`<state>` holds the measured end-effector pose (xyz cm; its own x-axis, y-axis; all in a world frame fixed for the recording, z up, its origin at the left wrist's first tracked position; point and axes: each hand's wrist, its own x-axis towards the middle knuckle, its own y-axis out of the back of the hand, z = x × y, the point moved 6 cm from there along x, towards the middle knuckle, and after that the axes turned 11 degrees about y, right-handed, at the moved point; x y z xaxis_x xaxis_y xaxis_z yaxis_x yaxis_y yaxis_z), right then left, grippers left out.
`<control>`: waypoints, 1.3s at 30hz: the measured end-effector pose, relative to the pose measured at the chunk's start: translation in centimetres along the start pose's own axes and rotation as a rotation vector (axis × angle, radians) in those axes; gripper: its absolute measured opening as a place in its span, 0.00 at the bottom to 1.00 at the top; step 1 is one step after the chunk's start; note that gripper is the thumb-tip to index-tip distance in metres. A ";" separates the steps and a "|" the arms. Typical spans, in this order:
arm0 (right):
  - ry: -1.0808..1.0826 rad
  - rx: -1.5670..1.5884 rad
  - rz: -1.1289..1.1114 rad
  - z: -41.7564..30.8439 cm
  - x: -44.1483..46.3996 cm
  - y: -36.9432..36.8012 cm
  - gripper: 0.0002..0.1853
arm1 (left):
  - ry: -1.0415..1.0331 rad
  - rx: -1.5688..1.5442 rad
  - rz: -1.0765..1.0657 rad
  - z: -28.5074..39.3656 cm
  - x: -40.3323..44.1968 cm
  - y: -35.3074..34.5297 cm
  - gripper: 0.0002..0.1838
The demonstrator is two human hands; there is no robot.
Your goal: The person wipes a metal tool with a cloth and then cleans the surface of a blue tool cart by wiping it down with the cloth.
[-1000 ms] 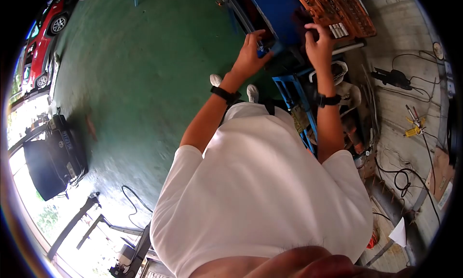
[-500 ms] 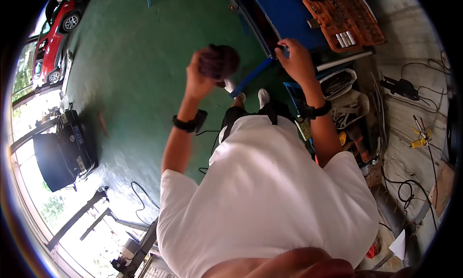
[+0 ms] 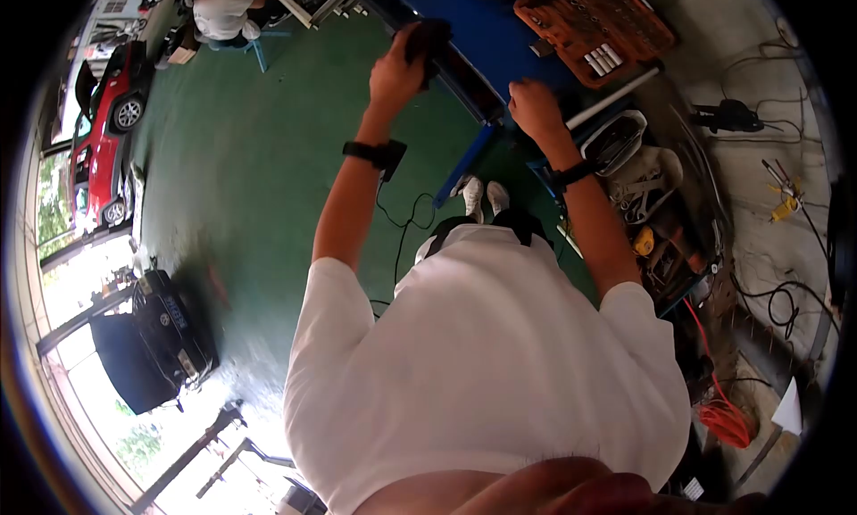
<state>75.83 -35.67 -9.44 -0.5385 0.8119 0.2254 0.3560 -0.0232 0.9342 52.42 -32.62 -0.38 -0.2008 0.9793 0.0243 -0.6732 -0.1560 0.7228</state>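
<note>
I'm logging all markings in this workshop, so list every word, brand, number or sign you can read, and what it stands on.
Readable for certain: none.
Licence plate on the dark car: has characters, too blurred to read.
Round badge on the same car: too small to read surely.
White label near the bottom right: dark marks, too small to make out.

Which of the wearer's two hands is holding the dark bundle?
The left hand: it grips the dark bundle, while the right hand, nearer the orange case, is apart from it.
</note>
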 end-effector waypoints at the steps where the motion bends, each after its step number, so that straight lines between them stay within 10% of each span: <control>1: 0.013 -0.005 0.018 -0.3 0.1 0.4 0.05 | -0.034 0.061 -0.031 0.6 1.0 -1.6 0.25; 11: -0.257 -0.059 -0.058 -1.0 0.2 0.3 0.11 | -0.345 0.397 -0.109 1.6 3.1 -15.6 0.33; 18: -0.087 -0.168 -0.019 -1.2 0.4 -0.2 0.12 | -0.265 0.528 -0.041 0.3 5.6 -14.3 0.48; 39: 0.040 -0.118 0.224 -0.2 0.7 -1.3 0.07 | -0.092 0.219 0.169 -4.9 13.1 -11.1 0.42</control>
<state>74.81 -35.19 -10.38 -0.4867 0.7556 0.4385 0.3793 -0.2694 0.8852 53.81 -18.69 -11.49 -0.2252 0.9510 0.2118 -0.4644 -0.2959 0.8347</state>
